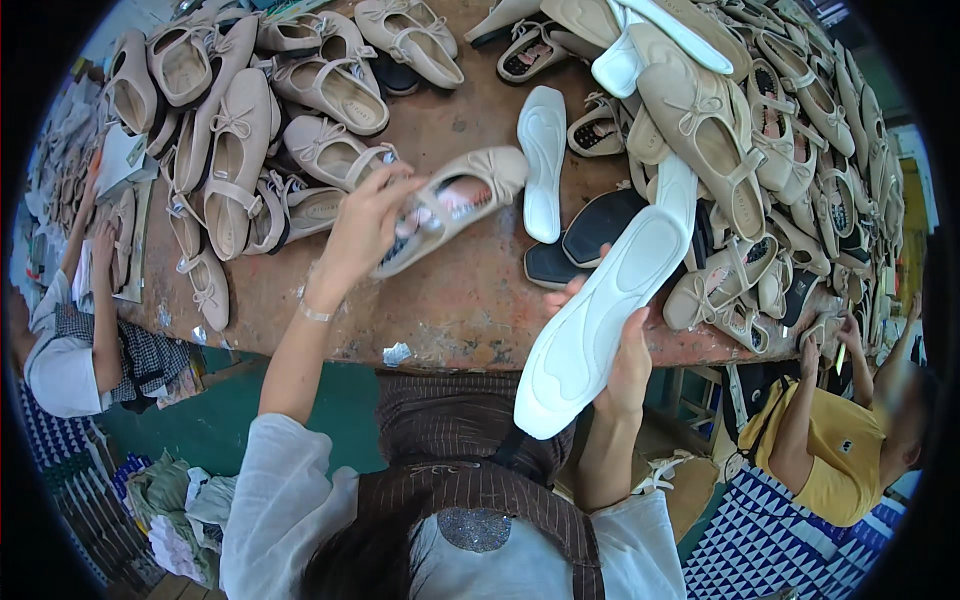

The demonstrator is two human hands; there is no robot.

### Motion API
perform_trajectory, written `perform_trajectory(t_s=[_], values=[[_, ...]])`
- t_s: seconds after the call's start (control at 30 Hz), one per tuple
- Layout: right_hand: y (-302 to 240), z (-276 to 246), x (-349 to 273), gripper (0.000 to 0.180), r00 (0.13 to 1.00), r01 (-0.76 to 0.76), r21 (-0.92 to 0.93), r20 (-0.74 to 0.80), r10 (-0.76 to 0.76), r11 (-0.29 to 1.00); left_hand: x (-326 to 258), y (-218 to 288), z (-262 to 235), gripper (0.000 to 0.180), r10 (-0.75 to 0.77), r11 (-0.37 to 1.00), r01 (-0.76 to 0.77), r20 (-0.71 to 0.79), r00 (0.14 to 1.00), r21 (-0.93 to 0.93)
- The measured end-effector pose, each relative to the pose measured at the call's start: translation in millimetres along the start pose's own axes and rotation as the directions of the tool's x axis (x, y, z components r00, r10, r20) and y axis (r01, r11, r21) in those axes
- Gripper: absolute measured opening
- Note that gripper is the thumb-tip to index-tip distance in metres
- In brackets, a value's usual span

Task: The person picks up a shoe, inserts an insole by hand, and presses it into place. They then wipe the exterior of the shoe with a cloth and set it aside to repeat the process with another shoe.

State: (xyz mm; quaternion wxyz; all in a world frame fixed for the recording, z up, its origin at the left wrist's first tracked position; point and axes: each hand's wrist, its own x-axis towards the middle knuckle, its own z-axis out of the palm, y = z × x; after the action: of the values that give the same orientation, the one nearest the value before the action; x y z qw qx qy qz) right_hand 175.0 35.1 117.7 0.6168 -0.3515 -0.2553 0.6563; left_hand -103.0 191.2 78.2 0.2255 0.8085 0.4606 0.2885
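My left hand (372, 218) grips a beige flat shoe (498, 172) by its heel end and holds it above the table, toe pointing right. The shoe has a bow on its toe, and a dark patterned surface with a pinkish patch shows inside it. My right hand (628, 362) is closed round a long white insole (605, 315), held slanted over the table's near edge. Contour lines mark the insole's face. Beyond it, a second white insole (543, 150) lies on the table, and black-soled shoes (595, 228) lie beside that.
Finished-looking beige shoes (232, 160) crowd the brown table (450, 310) at the left. A tall heap of beige shoes (715, 150) and more white insoles (680, 30) fills the right. One person (75, 350) works at far left, another in yellow (825, 445) at right.
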Motion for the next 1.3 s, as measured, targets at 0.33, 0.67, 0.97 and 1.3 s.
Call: perform_trajectory(t_s=[0.33,0.67,0.97,1.3], values=[[54.2,14.3,10.0,0.047,0.890,0.448,-0.865,0.456,0.018,-0.228,-151.3,0.8,5.7,0.044,-0.215,0.908,0.332,-0.393,0.894,0.257],[111.2,28.4,60.8,0.032,0.739,0.673,-0.738,0.670,0.071,-0.053,-173.2,-3.9,37.5,0.056,-0.699,0.710,0.547,-0.345,0.627,-0.444],[152.6,63.0,74.9,0.029,0.747,0.650,-0.748,0.661,0.068,0.134,-174.7,-17.6,32.7,0.052,-0.742,0.616,0.482,-0.254,0.620,-0.623],[164.6,66.8,77.9,0.023,0.741,0.648,-0.751,0.660,0.122,0.128,-171.4,-26.0,38.3,0.043,-0.765,0.595,0.463,-0.288,0.575,-0.657]])
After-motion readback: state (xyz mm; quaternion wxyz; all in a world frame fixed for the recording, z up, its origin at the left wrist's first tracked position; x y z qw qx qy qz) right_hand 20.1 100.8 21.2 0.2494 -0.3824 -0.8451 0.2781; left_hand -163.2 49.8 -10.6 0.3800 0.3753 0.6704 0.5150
